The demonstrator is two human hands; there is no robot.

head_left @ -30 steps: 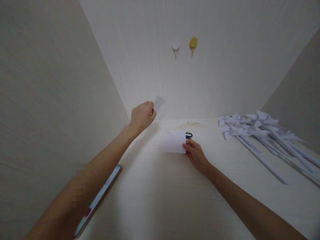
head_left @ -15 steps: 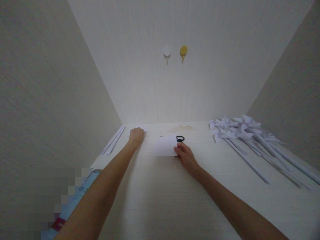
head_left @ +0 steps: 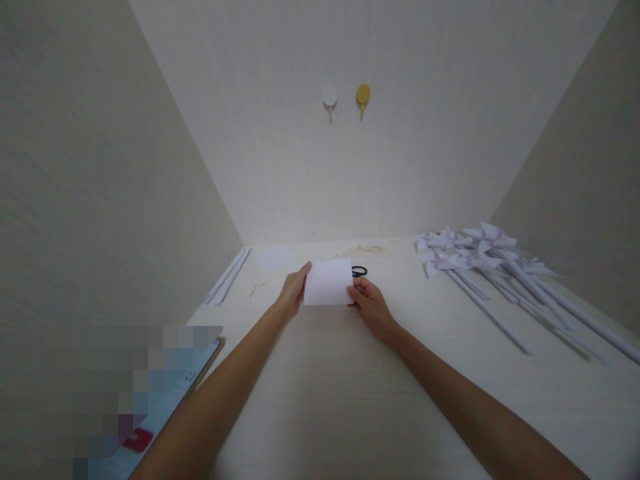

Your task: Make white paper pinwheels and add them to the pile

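Two hands meet on one white paper sheet (head_left: 327,283) near the back of the desk (head_left: 320,400): the left hand (head_left: 293,291) pinches its left edge, the right hand (head_left: 369,308) its right edge, fingers pressed onto the paper. The sheet looks bowed between them; too hard a squeeze could crease it in the wrong place. Black scissors (head_left: 359,271) lie just behind it, so a push forward might knock them. Paper pinwheels (head_left: 480,257) lie well apart to the right, safe from a stray elbow.
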